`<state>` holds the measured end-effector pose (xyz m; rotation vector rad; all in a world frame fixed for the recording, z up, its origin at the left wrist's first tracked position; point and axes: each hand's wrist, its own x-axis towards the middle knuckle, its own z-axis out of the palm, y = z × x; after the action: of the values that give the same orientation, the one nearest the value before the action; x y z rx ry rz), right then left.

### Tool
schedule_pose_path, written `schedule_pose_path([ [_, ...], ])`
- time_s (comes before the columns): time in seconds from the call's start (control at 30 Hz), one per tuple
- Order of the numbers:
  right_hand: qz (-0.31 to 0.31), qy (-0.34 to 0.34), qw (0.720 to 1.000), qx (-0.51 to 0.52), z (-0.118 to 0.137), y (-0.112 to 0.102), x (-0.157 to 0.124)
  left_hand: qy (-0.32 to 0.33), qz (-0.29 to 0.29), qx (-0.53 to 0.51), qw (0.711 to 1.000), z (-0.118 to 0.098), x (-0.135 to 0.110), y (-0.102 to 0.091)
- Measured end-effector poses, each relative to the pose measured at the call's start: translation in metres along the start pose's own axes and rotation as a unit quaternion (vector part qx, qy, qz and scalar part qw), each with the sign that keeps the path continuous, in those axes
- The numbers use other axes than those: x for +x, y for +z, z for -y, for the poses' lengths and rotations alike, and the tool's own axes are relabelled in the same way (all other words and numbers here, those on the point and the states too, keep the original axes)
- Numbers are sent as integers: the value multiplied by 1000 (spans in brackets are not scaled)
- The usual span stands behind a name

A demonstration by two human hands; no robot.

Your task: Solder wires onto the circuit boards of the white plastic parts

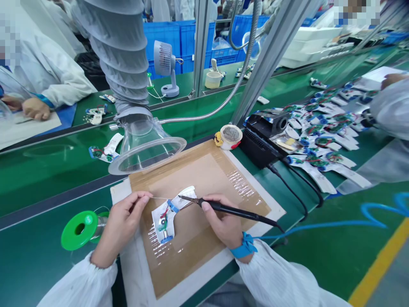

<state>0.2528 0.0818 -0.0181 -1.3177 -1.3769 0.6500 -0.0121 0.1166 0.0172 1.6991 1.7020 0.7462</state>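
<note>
Between finger and thumb, my left hand (128, 217) pinches a thin solder wire (159, 198), whose end reaches the white housing. A soldering iron (233, 209) lies in my right hand (222, 221), held like a pen, with its tip over the upper arm of the housing. This curved white plastic housing (188, 197) rests on the brown board (207, 260) and carries red wires, a small green part and blue pieces (173, 206). Left of my left forearm stands a green solder spool (79, 230). I cannot make out whether the tip touches anything.
A clear fume hood (147, 155) hangs above the board's far left. Behind the board sit a round tip-cleaning pot (230, 135) and a black soldering station (258, 145). Many wired housings (322, 162) lie at right, near a co-worker's sleeve (391, 106). Another person's hand (36, 108) is at left.
</note>
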Motion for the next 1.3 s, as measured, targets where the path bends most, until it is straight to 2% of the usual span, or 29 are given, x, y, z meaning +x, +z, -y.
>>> schedule_pose_path([
  [0.9,33,-9,999,-11,-1,0,-1,13,19,26,999,-10,8,3],
  [1.17,-9,-43,999,-8,1,-2,-1,11,7,36,999,-13,7,0],
  [1.3,6,-40,999,-21,3,-3,0,15,15,32,999,-13,8,1],
])
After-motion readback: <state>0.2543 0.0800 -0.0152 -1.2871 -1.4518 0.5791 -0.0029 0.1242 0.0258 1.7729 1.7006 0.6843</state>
